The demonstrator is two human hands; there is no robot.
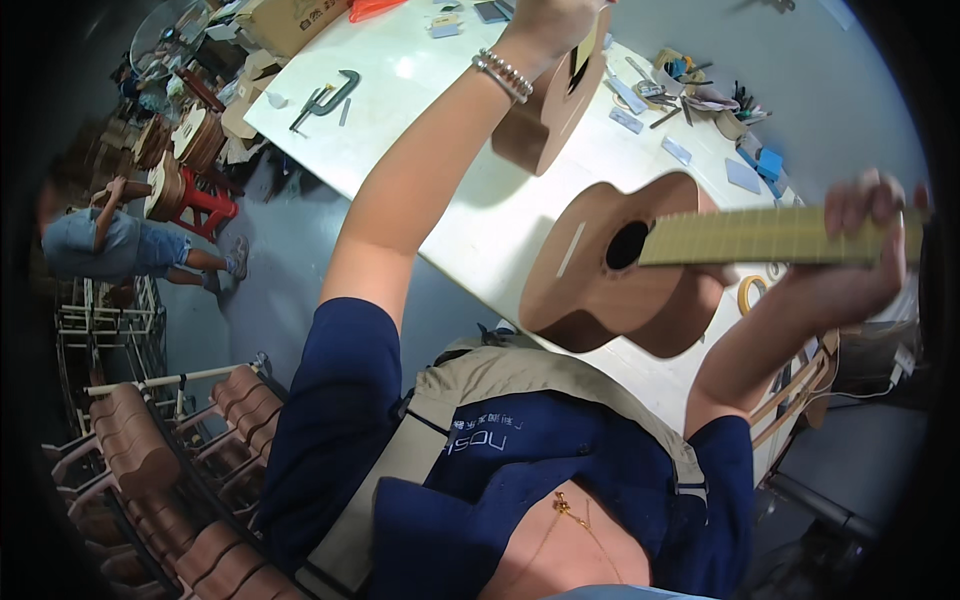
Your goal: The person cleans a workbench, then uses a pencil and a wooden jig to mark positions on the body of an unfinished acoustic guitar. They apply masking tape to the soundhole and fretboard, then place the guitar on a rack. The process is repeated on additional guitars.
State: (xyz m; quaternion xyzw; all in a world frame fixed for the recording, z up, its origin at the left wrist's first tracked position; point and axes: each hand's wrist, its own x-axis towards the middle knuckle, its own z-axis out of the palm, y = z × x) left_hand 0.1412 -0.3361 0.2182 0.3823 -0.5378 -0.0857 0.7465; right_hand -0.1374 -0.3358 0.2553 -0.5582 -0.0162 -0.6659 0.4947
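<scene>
My right hand (868, 225) is closed round the far end of a ukulele's neck, its fingers over the pale masking on the fretboard. That unstrung brown ukulele (570, 285) is held up over the table's near edge, its soundhole facing up and a light strip where a bridge would sit. At the top edge my left hand (555, 30), a beaded bracelet at its wrist, is closed at the neck of a second brown ukulele (535, 125). Part of that neck is out of the picture, and most of the left fingers are hidden.
A white table (430, 90) carries a clamp (330, 98), a tape roll (752, 293), sanding blocks and loose tools. At lower left stands a rack of curved brown wooden parts (135, 440). Another person (110, 240) works at far left beside a red stool (205, 205).
</scene>
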